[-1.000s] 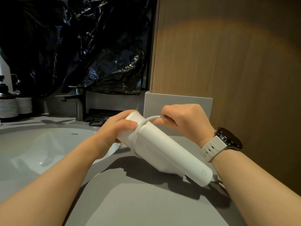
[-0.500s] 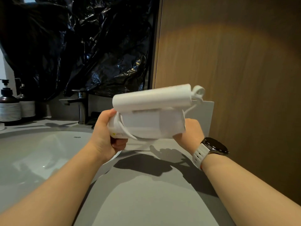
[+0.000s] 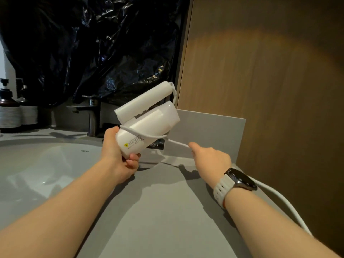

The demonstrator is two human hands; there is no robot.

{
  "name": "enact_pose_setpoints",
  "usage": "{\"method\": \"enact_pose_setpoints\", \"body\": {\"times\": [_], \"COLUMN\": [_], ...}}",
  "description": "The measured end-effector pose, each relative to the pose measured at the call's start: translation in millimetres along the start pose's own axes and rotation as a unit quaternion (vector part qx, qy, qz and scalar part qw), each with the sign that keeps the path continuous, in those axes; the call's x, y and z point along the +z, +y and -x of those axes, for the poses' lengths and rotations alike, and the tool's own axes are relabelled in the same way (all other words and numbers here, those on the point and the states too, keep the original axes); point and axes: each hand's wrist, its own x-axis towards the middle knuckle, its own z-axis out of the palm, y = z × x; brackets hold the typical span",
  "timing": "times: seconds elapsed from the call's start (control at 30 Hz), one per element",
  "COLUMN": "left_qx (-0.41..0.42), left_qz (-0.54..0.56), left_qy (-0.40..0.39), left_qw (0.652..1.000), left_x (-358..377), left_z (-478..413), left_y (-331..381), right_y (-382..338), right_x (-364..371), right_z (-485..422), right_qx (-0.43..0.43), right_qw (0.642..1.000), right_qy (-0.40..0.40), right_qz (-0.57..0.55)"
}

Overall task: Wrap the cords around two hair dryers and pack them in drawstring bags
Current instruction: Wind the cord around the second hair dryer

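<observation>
While the left hand (image 3: pixel 119 157) grips the hair dryer (image 3: pixel 147 123) with its body tilted up and right, the right hand (image 3: pixel 210 161) pinches the cord (image 3: pixel 177 143) taut just beside it.

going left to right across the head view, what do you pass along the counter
Dark brown pump bottles → metal faucet → white folded hair dryer → right hand pinching the white cord → dark wristwatch on a white strap → brown wooden wall panel
</observation>
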Motion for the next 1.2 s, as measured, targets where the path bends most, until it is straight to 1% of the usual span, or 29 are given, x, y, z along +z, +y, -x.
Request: {"method": "enact_pose_setpoints", "body": {"times": [0.1, 0.27, 0.33, 0.47, 0.67, 0.83, 0.93, 1.0, 1.07, 1.13, 1.2], "left_qx": [-0.001, 0.002, 0.004, 0.011, 0.057, 0.075, 0.08, 0.083, 0.096, 0.125, 0.155], "left_qz": [-0.005, 0.008, 0.004, 0.0, -0.087, -0.074, -0.087, -0.104, -0.143, -0.209, -0.262], "left_qy": [0.014, 0.014, 0.017, 0.019, 0.013, 0.017, 0.017, 0.014, 0.018, 0.034, 0.032], "left_qw": [1.0, 1.0, 1.0, 1.0, 0.994, 0.994, 0.993, 0.991, 0.985, 0.969, 0.952], "left_x": [-0.1, 1.9, 3.3, 1.8, 4.9, 10.7, 10.0, 9.2, 9.7, 9.6, 10.5], "left_z": [-1.2, 1.2, 1.4, -3.0, -3.3, -0.4, -1.9, -2.7, -3.3, -4.8, -6.6], "left_y": [-0.8, 0.8, -1.2, -6.6, -19.1, -19.5, -19.7, -20.3, -20.7, -20.4, -20.6], "right_y": [1.3, 2.8, 0.1, -8.2, -12.5, -11.9, -19.7, -25.0, -25.8, -22.5, -19.0], "right_x": [4.0, -18.0, -21.2, -31.5, -41.5, -50.8, -56.1, -57.1, -56.0, -54.7, -55.0], "right_z": [3.3, 11.9, 15.4, 20.3, 26.6, 32.2, 37.6, 40.2, 39.5, 37.8, 37.9], "right_qx": [-0.017, -0.031, -0.037, -0.071, -0.119, -0.147, -0.186, -0.213, -0.221, -0.209, -0.196], "right_qw": [1.0, 0.997, 0.996, 0.994, 0.99, 0.984, 0.976, 0.972, 0.971, 0.973, 0.974], "right_qy": [0.02, 0.04, 0.032, 0.013, -0.001, -0.008, -0.014, -0.009, 0.007, 0.028, 0.049], "right_qz": [-0.014, -0.059, -0.08, -0.082, -0.07, -0.101, -0.109, -0.097, -0.091, -0.098, -0.102]}}
